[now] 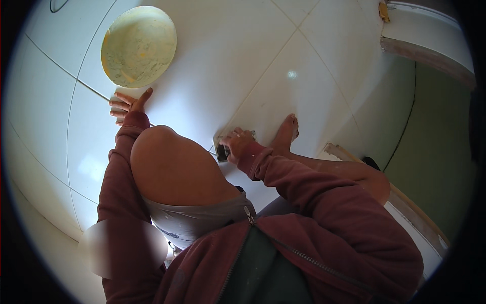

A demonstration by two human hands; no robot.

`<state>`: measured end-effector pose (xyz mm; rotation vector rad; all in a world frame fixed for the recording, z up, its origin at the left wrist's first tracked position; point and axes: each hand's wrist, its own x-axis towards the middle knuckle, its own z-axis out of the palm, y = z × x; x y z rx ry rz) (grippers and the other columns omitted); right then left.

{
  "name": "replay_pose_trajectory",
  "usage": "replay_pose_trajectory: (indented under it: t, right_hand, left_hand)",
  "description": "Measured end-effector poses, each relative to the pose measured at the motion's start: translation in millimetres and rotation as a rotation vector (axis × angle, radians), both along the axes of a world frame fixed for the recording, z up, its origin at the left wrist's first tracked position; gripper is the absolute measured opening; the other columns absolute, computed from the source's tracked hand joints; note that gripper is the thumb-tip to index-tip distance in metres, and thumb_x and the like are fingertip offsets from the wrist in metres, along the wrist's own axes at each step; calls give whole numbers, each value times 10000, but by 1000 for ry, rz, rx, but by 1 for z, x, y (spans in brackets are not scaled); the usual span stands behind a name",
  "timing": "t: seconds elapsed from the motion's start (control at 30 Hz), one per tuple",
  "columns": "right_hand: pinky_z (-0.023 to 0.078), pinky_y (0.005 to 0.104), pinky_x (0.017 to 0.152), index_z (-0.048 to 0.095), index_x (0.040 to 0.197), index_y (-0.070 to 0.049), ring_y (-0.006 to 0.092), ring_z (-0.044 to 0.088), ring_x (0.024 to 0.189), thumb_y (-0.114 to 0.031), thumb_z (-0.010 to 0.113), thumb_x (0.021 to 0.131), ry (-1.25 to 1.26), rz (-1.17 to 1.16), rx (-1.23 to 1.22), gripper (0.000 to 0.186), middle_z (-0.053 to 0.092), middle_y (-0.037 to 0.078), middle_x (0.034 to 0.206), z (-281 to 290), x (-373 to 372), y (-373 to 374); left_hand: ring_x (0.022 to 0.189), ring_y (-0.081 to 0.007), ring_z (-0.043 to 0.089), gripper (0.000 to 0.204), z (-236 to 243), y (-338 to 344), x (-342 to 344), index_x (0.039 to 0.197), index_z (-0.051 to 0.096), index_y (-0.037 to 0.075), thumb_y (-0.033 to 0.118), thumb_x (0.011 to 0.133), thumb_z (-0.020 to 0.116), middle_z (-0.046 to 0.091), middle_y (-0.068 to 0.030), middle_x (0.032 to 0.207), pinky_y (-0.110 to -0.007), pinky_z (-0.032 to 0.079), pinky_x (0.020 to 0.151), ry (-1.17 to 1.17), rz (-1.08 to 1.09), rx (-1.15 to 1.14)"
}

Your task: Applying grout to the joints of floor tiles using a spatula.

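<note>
My left hand (pixel 127 105) is open with its fingers spread, just below a round pale-yellow basin (pixel 139 48) smeared inside with greyish and yellow residue. It holds nothing and appears to lean against the white tiles. Between my bent legs, my right hand (pixel 238 142) is closed over a small, flat, squarish piece with a grey-white smeared face and a dark middle (pixel 223 152). That piece rests on the white tiled floor (pixel 263 96). The fingers cover much of it, so its exact kind cannot be made out.
My bare foot (pixel 287 129) stands just right of the right hand. A wooden-edged door frame (pixel 428 58) is at the upper right, beside a greenish floor (pixel 440 147). Another wooden edge (pixel 405 202) runs along the lower right. Grout lines cross the tiles.
</note>
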<state>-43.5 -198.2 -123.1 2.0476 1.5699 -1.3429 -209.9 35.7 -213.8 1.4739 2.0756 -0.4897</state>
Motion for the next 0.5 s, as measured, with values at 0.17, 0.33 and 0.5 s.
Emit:
replay_pose_trajectory:
  t: [0.17, 0.33, 0.5]
  right_hand:
    - [319, 365, 795, 563, 924, -141, 210, 420, 982, -195, 605, 556, 113, 158, 90, 374, 510, 38, 938, 15, -1, -8]
    - [326, 344, 774, 570, 891, -132, 199, 444, 934, -182, 604, 592, 49, 295, 67, 305, 517, 34, 929, 12, -6, 2]
    - [320, 346, 781, 578, 899, -155, 189, 440, 954, -180, 582, 637, -21, 186, 354, 263, 524, 30, 953, -4, 1, -10]
  left_hand:
    - [1237, -406, 9, 1052, -6, 0, 3, 1326, 49, 145, 805, 555, 322, 53, -185, 1361, -549, 18, 957, 73, -14, -1]
    - [1237, -396, -62, 1117, -16, 2, 0, 1320, -23, 138, 782, 522, 420, -38, -189, 1361, -547, 3, 958, -218, 19, 199]
    - [1236, -395, -71, 1131, -9, 5, 3, 1318, -35, 135, 770, 514, 445, -49, -193, 1358, -547, 2, 958, -156, 4, 124]
